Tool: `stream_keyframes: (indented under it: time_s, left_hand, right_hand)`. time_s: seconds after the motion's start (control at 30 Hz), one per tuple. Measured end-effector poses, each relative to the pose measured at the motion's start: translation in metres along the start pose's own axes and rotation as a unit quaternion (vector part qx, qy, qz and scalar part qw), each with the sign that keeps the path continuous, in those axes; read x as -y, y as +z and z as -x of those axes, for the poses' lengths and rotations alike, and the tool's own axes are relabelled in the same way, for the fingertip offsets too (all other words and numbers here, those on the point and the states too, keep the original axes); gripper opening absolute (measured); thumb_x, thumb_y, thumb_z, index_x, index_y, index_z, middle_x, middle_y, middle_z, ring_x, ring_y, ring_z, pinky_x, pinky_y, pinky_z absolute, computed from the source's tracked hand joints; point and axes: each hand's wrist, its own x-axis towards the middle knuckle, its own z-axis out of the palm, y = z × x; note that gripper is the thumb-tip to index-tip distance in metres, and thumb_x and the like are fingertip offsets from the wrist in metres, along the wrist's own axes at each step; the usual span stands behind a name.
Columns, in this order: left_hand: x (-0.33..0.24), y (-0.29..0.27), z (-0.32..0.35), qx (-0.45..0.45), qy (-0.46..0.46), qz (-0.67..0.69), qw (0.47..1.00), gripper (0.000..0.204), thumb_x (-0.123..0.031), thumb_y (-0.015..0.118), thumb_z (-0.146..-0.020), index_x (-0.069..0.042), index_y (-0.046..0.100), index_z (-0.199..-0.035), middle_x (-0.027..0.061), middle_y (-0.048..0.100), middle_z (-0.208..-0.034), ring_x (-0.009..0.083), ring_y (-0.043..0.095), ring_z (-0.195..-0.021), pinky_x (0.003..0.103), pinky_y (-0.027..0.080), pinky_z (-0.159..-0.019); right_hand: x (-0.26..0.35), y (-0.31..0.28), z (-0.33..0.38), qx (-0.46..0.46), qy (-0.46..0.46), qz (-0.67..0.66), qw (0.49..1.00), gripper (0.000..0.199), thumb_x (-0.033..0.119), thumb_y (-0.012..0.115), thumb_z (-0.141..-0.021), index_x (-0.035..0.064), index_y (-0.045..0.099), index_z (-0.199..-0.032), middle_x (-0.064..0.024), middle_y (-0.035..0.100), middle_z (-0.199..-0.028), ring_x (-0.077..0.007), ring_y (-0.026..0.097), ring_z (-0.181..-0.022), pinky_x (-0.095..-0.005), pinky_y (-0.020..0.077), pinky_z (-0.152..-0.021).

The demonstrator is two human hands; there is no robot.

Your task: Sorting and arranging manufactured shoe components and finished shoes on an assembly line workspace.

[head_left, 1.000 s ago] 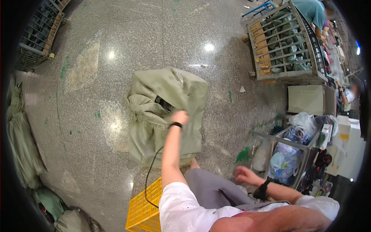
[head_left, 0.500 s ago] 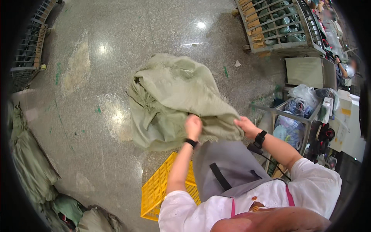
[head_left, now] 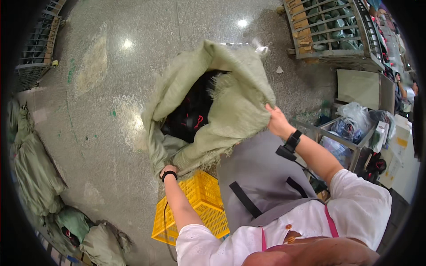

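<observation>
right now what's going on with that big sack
A person in a white shirt and grey apron holds a large pale green woven sack up off the floor with both hands. The left hand grips its lower edge, while the right hand grips the fabric on the other side. The sack's mouth gapes open, showing dark items with a bit of red inside. A yellow plastic crate sits on the speckled floor just below. More green sacks lie at the left.
</observation>
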Motion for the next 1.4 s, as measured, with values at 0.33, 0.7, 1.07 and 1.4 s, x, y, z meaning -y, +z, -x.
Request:
stream_keyframes:
  time_s: [0.33, 0.7, 1.07, 1.4]
  left_hand:
    - [-0.204, -0.082, -0.038, -0.285, 0.103, -0.007, 0.953, 0.033, -0.024, 0.041, -0.087, -0.013, 0.051, -0.116, 0.0069, 0.05, -0.123, 0.0208, 0.049, -0.112, 0.036, 0.048, -0.079]
    - [-0.176, 0.03, -0.017, -0.158, 0.098, 0.051, 0.981, 0.055, -0.035, 0.043, -0.086, -0.02, 0.023, -0.135, 0.0181, 0.058, -0.105, 0.0329, 0.06, -0.093, 0.042, 0.047, -0.079]
    - [0.02, -0.035, 0.244, -0.344, 0.287, 0.481, 0.754, 0.057, -0.012, 0.072, -0.064, -0.001, 0.049, -0.115, 0.0112, 0.06, -0.098, 0.0212, 0.057, -0.083, 0.031, 0.046, -0.077]
    - [0.082, -0.097, 0.61, -0.435, 0.452, 0.612, 0.48, 0.049, -0.011, 0.059, -0.079, 0.0, 0.04, -0.122, 0.0098, 0.052, -0.112, 0.0184, 0.058, -0.086, 0.026, 0.05, -0.065]
  right_hand:
    - [-0.036, -0.053, 0.024, 0.072, 0.092, 0.048, 0.992, 0.041, 0.026, 0.049, -0.09, 0.0058, 0.04, -0.125, -0.0043, 0.051, -0.119, -0.014, 0.05, -0.106, -0.0312, 0.0424, -0.088]
    - [-0.046, -0.061, 0.035, 0.081, 0.012, 0.022, 0.996, 0.043, 0.023, 0.049, -0.09, 0.0039, 0.038, -0.127, -0.0038, 0.047, -0.123, -0.0125, 0.046, -0.11, -0.0282, 0.0368, -0.093]
    - [-0.034, -0.084, 0.119, 0.045, -0.133, 0.429, 0.892, 0.041, 0.014, 0.05, -0.079, 0.006, 0.049, -0.119, -0.0129, 0.057, -0.109, -0.0239, 0.054, -0.099, -0.0336, 0.0423, -0.084]
    - [-0.04, -0.073, 0.163, 0.033, -0.239, 0.563, 0.79, 0.045, 0.015, 0.054, -0.077, 0.0109, 0.046, -0.121, -0.0178, 0.048, -0.119, -0.0342, 0.047, -0.109, -0.0428, 0.0403, -0.088]
